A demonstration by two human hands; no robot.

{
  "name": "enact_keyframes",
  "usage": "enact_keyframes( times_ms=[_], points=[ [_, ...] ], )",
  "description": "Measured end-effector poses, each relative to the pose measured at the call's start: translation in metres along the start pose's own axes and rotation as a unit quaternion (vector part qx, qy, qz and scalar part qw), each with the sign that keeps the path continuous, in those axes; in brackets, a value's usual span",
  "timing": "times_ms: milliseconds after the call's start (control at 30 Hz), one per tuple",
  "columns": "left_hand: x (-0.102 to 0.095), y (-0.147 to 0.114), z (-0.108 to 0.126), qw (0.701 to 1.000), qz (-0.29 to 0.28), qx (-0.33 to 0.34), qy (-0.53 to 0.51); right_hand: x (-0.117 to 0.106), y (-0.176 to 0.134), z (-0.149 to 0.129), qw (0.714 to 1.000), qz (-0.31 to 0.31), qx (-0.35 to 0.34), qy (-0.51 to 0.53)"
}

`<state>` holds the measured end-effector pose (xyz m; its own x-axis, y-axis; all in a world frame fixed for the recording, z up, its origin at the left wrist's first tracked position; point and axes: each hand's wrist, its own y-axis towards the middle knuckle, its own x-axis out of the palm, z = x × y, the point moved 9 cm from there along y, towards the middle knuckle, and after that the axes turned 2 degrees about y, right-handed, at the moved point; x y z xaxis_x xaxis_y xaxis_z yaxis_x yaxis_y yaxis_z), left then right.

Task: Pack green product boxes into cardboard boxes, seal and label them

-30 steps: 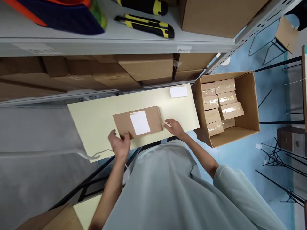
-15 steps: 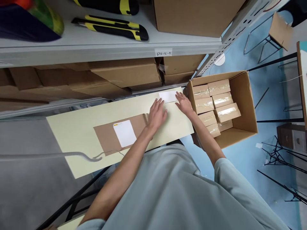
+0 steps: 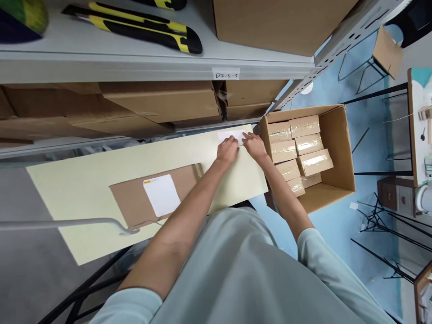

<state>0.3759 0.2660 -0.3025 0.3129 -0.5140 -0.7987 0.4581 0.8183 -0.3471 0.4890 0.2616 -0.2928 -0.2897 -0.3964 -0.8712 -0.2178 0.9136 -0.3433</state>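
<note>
A white paper slip (image 3: 231,133) lies near the far right end of the cream tabletop (image 3: 162,157). My left hand (image 3: 227,150), its fingers curled together, is closed at the slip's near edge. Beside it, my right hand (image 3: 255,146) pinches at the slip's right end; the fingertips of both hands almost meet. Fingers partly cover the slip. Left of my forearm, a flat brown cardboard parcel (image 3: 126,200) with a white label (image 3: 162,195) rests on the same tabletop.
An open carton (image 3: 340,148) of small taped boxes (image 3: 315,162) adjoins the table's right end. Beyond the table, a metal shelf (image 3: 151,67) holds yellow-black utility knives (image 3: 145,29) and cardboard boxes (image 3: 162,101). A grey curved bar (image 3: 84,222) crosses the left side.
Both hands have closed from spread fingers to a grip at the slip. My left hand has moved forward to its near edge. The view has shifted slightly.
</note>
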Motion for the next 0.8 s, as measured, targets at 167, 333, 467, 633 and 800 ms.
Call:
enact_keyframes(
  times_ms=[167, 333, 467, 633, 800],
  points=[
    [-0.005, 0.002, -0.001, 1.0, -0.007, -0.01, 0.003, 0.004, 0.004, 0.002, 1.0, -0.009, 0.005, -0.015],
    [-0.006, -0.004, 0.0, 1.0, -0.001, -0.022, 0.002, -0.002, 0.003, -0.005, 1.0, 0.013, 0.009, -0.024],
    [-0.006, -0.005, -0.003, 0.999, 0.013, -0.036, -0.023, -0.012, -0.001, -0.011, 0.998, 0.023, 0.022, -0.048],
    [-0.017, 0.003, -0.023, 0.979, 0.051, -0.13, -0.147, -0.028, 0.0, -0.043, 0.998, 0.067, -0.016, -0.002],
    [-0.032, -0.006, -0.065, 0.936, 0.106, -0.233, -0.242, -0.027, 0.008, -0.055, 0.989, 0.121, 0.023, 0.083]
  ],
)
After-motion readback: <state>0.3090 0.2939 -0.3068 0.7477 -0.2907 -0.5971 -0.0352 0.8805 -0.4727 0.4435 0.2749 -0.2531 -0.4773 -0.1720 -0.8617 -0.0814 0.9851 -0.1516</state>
